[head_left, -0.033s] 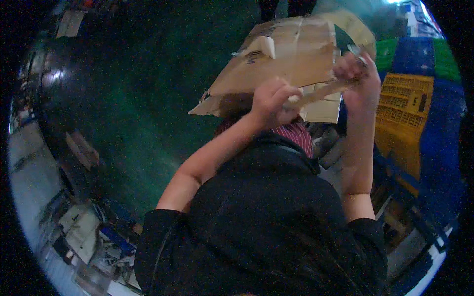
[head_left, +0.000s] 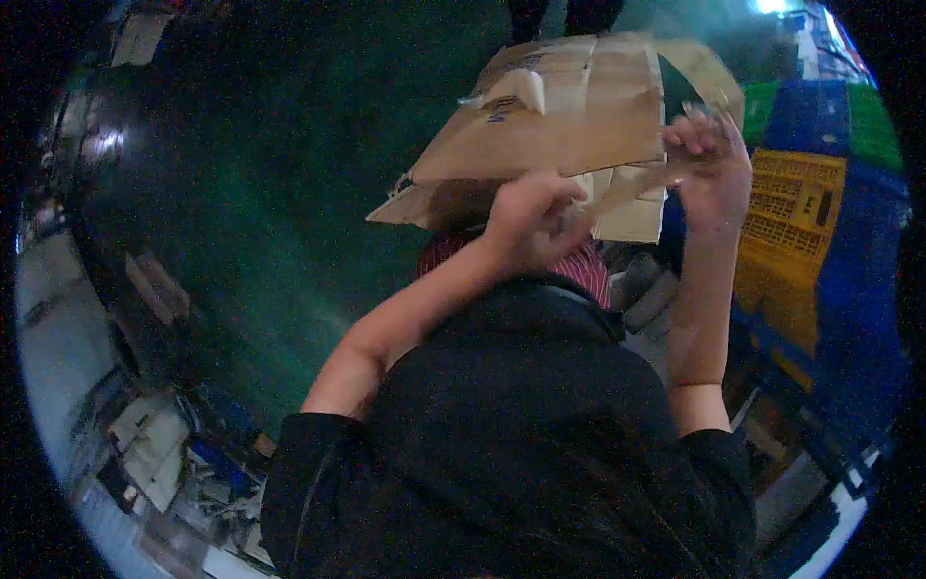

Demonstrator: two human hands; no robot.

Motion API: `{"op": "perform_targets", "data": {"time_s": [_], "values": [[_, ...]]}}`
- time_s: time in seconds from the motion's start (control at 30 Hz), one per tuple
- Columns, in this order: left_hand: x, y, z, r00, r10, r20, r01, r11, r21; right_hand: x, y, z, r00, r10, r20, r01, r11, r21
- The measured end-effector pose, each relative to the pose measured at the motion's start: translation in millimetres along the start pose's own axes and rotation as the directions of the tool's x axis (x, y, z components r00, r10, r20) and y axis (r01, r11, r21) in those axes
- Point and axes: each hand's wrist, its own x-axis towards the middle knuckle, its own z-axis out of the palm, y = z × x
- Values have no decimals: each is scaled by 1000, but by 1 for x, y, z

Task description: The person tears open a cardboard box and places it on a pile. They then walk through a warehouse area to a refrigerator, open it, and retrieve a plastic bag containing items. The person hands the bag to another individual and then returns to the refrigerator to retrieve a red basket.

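A blurred tan strip of what looks like packing tape [head_left: 632,193] stretches between my two hands. Pinched fingers of my left hand [head_left: 535,217] close on its near end, low in front of the cardboard. My right hand [head_left: 709,164] is curled around the other end, beside the cardboard's right edge; its fingers are smeared by motion. Beyond both hands lies a flattened brown cardboard box [head_left: 569,125], with a pale curled piece [head_left: 526,89] on top. A wide yellowish band [head_left: 709,72] arches from the cardboard's far right corner down toward my right hand.
To the right stand a yellow crate [head_left: 786,222], a blue crate [head_left: 820,121] and a green one [head_left: 873,125]. Another person's dark legs [head_left: 564,14] are at the far edge. Mixed clutter [head_left: 154,444] lies at the lower left, on the dark green floor's edge [head_left: 241,386].
My left hand is slightly lower, and my right hand has shifted a little to the right. The strip still spans them.
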Motion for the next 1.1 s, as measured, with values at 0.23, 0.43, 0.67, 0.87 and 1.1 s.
{"op": "perform_targets", "data": {"time_s": [0.23, 0.43, 0.67, 0.87, 1.1], "values": [[86, -18, 24, 452, -212, 866, 883, -34, -469, 75, -74, 20, 854, 48, -518, -18, 998, 63], [97, -18, 75, 662, -437, 609, 545, -276, -791, 91, -73, 34, 825, -52, -563, 87, 996, 35], [72, -50, 88, 915, -299, 269, 373, 882, -288, 132, -76, 80, 878, -202, -434, -44, 869, -493], [168, 11, 109, 857, -515, 6, 419, 691, -589, 139, -79, 102, 955, -28, -295, -171, 763, -624], [214, 1, 91, 799, -481, -360, 56, 656, -753, 156, -65, 73, 915, 397, -66, -398, 866, -304]]}}
